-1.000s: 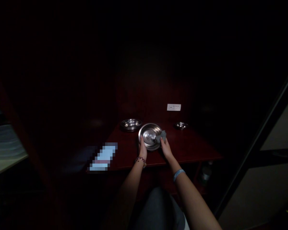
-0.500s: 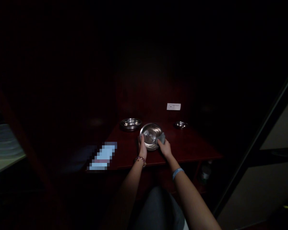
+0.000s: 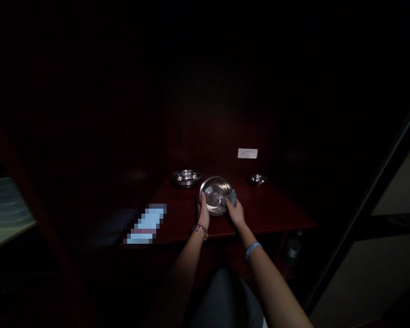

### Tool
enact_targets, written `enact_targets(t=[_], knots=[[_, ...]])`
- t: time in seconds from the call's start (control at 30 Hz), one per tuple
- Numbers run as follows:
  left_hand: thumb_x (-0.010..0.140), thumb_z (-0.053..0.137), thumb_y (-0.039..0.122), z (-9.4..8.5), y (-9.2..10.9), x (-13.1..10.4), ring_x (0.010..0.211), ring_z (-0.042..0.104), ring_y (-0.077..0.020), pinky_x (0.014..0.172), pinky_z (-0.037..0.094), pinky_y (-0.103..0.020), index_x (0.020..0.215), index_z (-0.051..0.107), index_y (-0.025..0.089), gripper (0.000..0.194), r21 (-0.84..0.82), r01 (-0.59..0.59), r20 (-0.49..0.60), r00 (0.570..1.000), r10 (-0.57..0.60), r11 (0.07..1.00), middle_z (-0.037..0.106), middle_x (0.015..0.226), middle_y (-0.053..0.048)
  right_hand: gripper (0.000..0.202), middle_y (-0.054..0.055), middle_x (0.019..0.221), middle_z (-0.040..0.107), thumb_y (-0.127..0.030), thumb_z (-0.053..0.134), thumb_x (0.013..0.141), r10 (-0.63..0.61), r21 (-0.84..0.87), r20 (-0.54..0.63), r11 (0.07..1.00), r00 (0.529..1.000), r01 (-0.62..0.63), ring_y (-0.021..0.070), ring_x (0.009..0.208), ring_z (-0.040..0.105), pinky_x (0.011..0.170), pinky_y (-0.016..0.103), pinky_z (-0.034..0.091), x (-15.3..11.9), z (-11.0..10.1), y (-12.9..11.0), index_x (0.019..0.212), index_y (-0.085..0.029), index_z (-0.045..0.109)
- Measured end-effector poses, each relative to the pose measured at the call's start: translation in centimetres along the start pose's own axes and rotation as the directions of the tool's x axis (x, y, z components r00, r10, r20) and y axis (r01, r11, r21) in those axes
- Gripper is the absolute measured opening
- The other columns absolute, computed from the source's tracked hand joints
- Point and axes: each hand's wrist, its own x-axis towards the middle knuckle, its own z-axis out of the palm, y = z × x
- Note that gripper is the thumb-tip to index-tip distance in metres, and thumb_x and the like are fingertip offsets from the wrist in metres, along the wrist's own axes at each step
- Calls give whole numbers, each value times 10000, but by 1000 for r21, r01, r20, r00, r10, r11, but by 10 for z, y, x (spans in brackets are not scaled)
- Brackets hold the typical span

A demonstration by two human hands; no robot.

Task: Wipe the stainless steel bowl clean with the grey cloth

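Observation:
A shiny metal bowl (image 3: 213,193) is held tilted over the dark red desk, its inside facing me. My left hand (image 3: 203,214) grips its left side, thumb over the rim and the other fingers hidden behind. With my right hand (image 3: 235,212) I pinch a grey-green cloth (image 3: 230,198) against the bowl's right rim. Behind and to the left sit stacked metal bowls (image 3: 186,178). A smaller metal bowl (image 3: 258,180) rests on the right, near the back.
The dark red desk (image 3: 259,214) ends in a front edge just beyond my knees. A white wall socket (image 3: 248,153) is on the back panel. Below the desktop at right stands a bottle (image 3: 293,248). A blurred-out bright rectangle (image 3: 146,224) lies at left.
Hands and bowl keep nearly the same place. The cloth has shifted very slightly at the bowl's right rim, and the whole view has moved a little.

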Motion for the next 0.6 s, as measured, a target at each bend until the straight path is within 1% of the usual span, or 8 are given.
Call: enact_targets(t=[0.1, 0.17, 0.23, 0.3, 0.37, 0.43, 0.47, 0.6], knots=[[895, 442, 579, 0, -1, -1, 1348, 432, -219, 1145, 304, -335, 1317, 535, 214, 566, 18, 39, -3, 999, -39, 999, 499, 1441, -62, 523, 83, 1116, 704, -545, 631, 766, 23, 50, -54, 999, 998, -20, 249, 1068, 641, 990, 378, 442, 0, 0, -2, 1167, -210, 639], [880, 455, 602, 0, -3, -1, 1348, 432, -226, 1145, 303, -341, 1330, 525, 204, 605, 27, 57, -10, 998, -56, 998, 494, 1445, -74, 631, 96, 1244, 646, -584, 565, 809, 40, 94, -72, 995, 997, -33, 242, 1170, 595, 1045, 374, 399, 1, -1, -4, 1314, -207, 540], [877, 450, 613, -1, -5, 0, 1340, 441, -238, 1138, 311, -356, 1340, 514, 184, 634, 24, 53, -2, 999, -53, 998, 496, 1440, -93, 710, 99, 1374, 551, -609, 492, 847, 34, 134, -71, 991, 997, -24, 224, 1274, 517, 1094, 366, 345, 2, -2, -6, 1425, -203, 411], [880, 442, 615, -1, -7, 1, 1333, 449, -249, 1131, 319, -371, 1344, 509, 163, 650, 18, 45, 6, 999, -45, 999, 502, 1431, -111, 752, 90, 1472, 441, -618, 437, 872, 3, 158, -73, 987, 997, 8, 200, 1353, 427, 1127, 354, 296, 3, -1, -8, 1486, -208, 293], [875, 450, 619, -1, -8, 2, 1332, 451, -258, 1127, 325, -378, 1340, 513, 153, 662, 13, 53, 3, 999, -53, 999, 515, 1417, -123, 760, 77, 1517, 372, -616, 406, 888, -39, 172, -83, 984, 996, 53, 176, 1384, 378, 1134, 338, 283, 3, -1, -10, 1509, -220, 219], [861, 465, 629, 0, -9, 3, 1340, 442, -263, 1129, 324, -378, 1330, 525, 159, 666, 9, 68, -9, 998, -68, 998, 524, 1408, -124, 744, 68, 1521, 366, -612, 392, 896, -71, 171, -103, 981, 992, 88, 164, 1380, 381, 1123, 332, 302, 3, -1, -10, 1510, -234, 210], [857, 468, 633, 0, -8, 3, 1345, 436, -262, 1132, 321, -377, 1325, 531, 166, 663, 8, 70, -12, 997, -70, 998, 525, 1408, -119, 733, 69, 1514, 376, -613, 394, 894, -71, 157, -121, 983, 990, 90, 167, 1378, 382, 1119, 334, 310, 3, -2, -11, 1502, -234, 236], [871, 452, 625, 1, -7, 1, 1337, 447, -240, 1135, 319, -367, 1304, 548, 187, 623, 12, 53, -1, 999, -53, 999, 522, 1416, -97, 728, 108, 1500, 379, -612, 479, 851, 25, 68, -197, 998, 980, -12, 225, 1417, 298, 1138, 374, 269, 2, -5, -13, 1447, -209, 371]])
